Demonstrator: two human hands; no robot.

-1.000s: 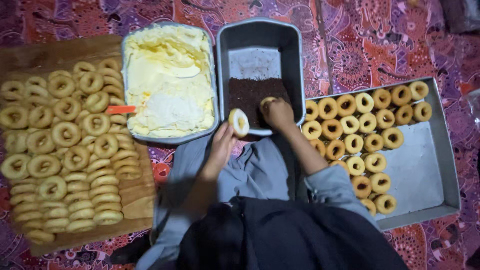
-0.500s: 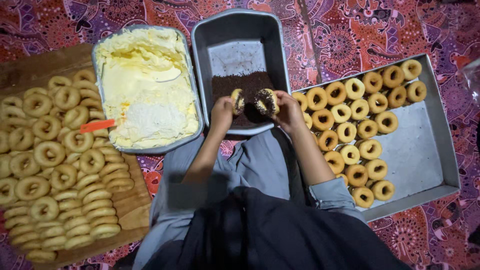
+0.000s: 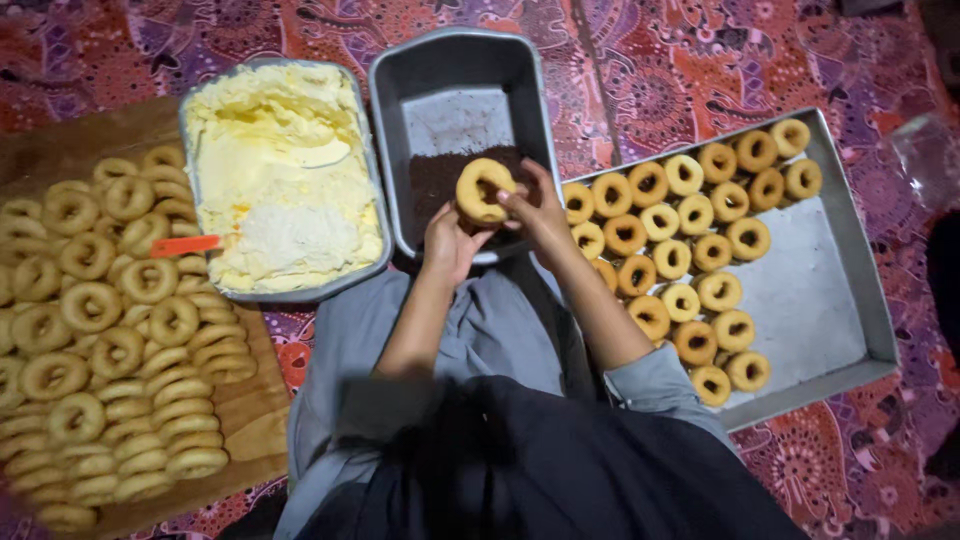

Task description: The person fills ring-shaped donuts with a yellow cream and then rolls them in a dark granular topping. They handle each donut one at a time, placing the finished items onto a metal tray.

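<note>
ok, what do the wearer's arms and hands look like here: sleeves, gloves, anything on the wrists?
Both hands are bare: left hand and right hand show no gloves, and no rings or watch can be made out. Forearms are uncovered. The grey-blue sleeves are pushed up near the elbows, loose cloth matching the grey-blue garment over the lap.

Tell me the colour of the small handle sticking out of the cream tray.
Orange small handle, clearest in the head view.

The round ring-shaped pastry [image 3: 484, 189] is golden brown. The grey metal pan [image 3: 455, 75] has dark brown crumbs [image 3: 435, 180] inside. The soft cream [image 3: 280, 175] in the second pan is pale yellow. The floor cloth [image 3: 650, 60] has a red and purple pattern with swirls. The wooden board [image 3: 60, 140] is brown.
</note>
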